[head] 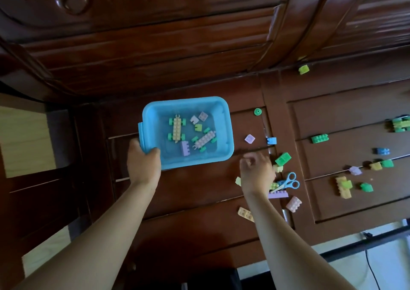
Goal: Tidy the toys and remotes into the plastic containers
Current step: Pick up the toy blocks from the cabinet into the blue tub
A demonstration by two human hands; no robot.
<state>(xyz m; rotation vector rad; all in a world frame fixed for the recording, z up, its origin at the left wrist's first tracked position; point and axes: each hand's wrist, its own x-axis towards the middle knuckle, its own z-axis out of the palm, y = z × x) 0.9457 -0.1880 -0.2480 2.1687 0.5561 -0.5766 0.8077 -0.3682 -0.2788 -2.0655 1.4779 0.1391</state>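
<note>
Nearest me on the bench point(199, 192) lie a flat yellow plate point(245, 213), a pink brick point(293, 203) and a long purple brick point(280, 194). Just beyond them my right grip point(257, 174) hovers low over a small heap of bricks, fingers curled down. I cannot tell whether they have closed on a piece or hold nothing. Blue scissors point(289, 182) lie in that same heap, touching the bricks, with a green brick point(283, 158) at its far side.

My left grip point(144, 158) is clamped round the near left corner of the blue tub point(228, 134), which appears to rest on the bench and holds wheeled pieces point(176, 128) and a few loose bricks. Past the tub are a purple tile point(249, 138), a blue brick point(271, 140) and a green wheel point(257, 111). More bricks lie well off to the right.

The worry is the scissors: a blind scoop could drag them up with the bricks, or catch a finger on the blades. Holding the tub by one corner, I could also tip it if I lift, spilling what is in. Small pieces may skid off the near edge if I sweep carelessly.
</note>
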